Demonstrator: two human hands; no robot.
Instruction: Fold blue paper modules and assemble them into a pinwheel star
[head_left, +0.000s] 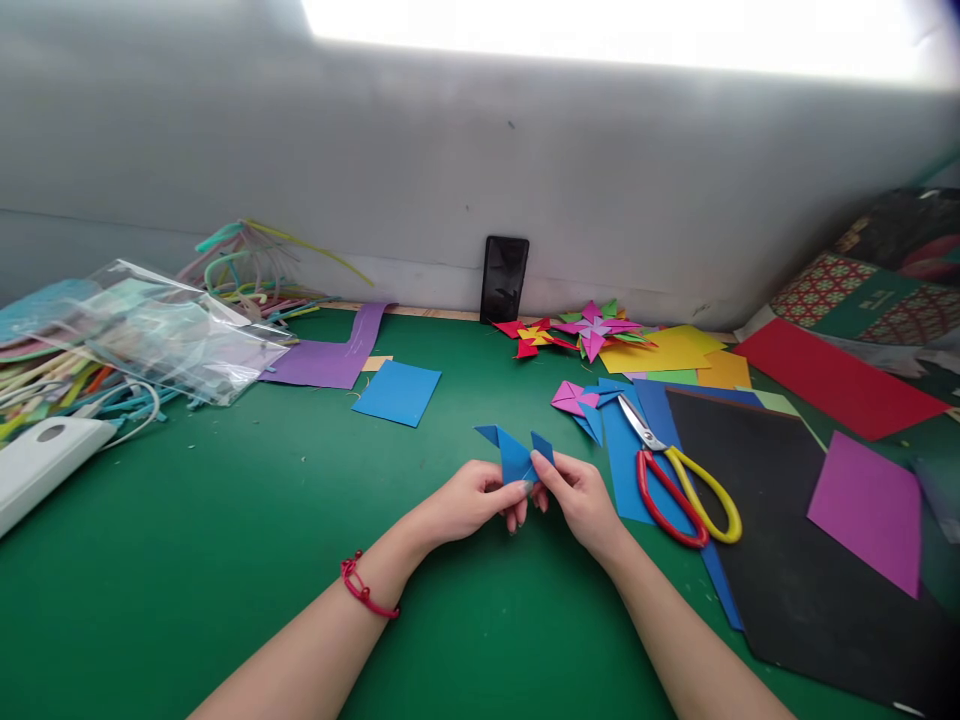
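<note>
I see the folded blue paper piece [514,458] held above the green flat table [300,560], between my two hands. My left hand [480,500] pinches its lower part with thumb and fingers, and my right hand [581,495] pinches its right side. The metal scissors with red and yellow handles [658,446] lie near, to the right; one square blue paper sheet [397,393] lies farther, to the left

Blue folded paper [513,458] in left grip [476,498] and right grip [585,495], lower folds unclear, scissors [654,444] on the right.
</note>
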